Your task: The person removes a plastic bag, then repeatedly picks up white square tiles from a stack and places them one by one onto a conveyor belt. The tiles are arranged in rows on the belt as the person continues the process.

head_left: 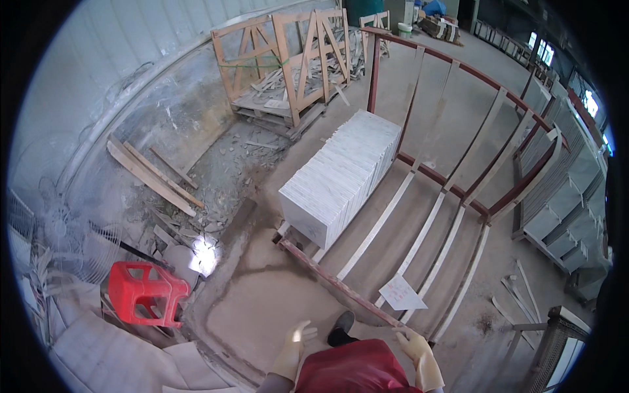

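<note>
Both my hands wear pale yellow rubber gloves and hang low at the bottom of the view. My left hand [293, 348] has its fingers spread and holds nothing. My right hand [418, 350] is also empty, fingers loosely apart, just short of the near rail of a red metal rack [341, 283]. A row of white stone tiles [341, 177] stands on edge on the rack's pale slats, well ahead of both hands. A loose sheet of paper [401, 293] lies on the slats near my right hand.
A red plastic stool [143, 291] lies tipped at the left. Loose planks [154, 177] and rubble lie by the wall. A wooden crate frame [288, 62] stands at the back. More tile stacks [563, 216] fill racks at the right.
</note>
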Tool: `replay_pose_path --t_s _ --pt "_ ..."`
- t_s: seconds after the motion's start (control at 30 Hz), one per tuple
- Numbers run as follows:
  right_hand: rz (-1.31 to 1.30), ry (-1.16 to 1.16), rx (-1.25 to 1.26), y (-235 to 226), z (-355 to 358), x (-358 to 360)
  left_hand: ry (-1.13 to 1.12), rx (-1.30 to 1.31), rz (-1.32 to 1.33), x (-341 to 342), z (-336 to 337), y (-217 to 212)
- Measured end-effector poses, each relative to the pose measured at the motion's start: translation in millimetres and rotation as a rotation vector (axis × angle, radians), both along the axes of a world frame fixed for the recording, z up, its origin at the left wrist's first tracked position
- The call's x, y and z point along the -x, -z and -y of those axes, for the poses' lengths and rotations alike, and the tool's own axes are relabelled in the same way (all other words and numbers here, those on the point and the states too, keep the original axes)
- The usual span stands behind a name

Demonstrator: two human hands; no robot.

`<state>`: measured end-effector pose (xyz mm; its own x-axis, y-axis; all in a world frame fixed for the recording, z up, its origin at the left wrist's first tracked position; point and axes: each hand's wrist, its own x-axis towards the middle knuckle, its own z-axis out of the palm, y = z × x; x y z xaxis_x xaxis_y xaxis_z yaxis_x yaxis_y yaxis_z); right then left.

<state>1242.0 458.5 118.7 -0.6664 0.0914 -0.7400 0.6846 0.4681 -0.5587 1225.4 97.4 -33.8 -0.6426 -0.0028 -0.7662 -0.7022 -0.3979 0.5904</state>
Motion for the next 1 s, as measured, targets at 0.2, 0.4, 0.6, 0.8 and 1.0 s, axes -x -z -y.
replay_pose_path --t_s 0.2,0.4,0.6,0.8,1.0 --pt "-0.067 -0.266 -0.099 -1 34 81 -0.036 -0.084 0.106 113 37 17" --pt "-0.034 -0.135 -0.087 38 73 149 0.212 0.118 0.084 253 71 25" --pt "0.128 0.045 -0.152 68 120 204 0.398 0.597 -0.077 409 118 111" --pt "0.313 0.132 0.005 119 179 274 0.147 0.620 -0.359 546 119 119" --pt "0.320 0.041 0.016 203 196 342 0.464 0.756 -0.336 599 121 164"
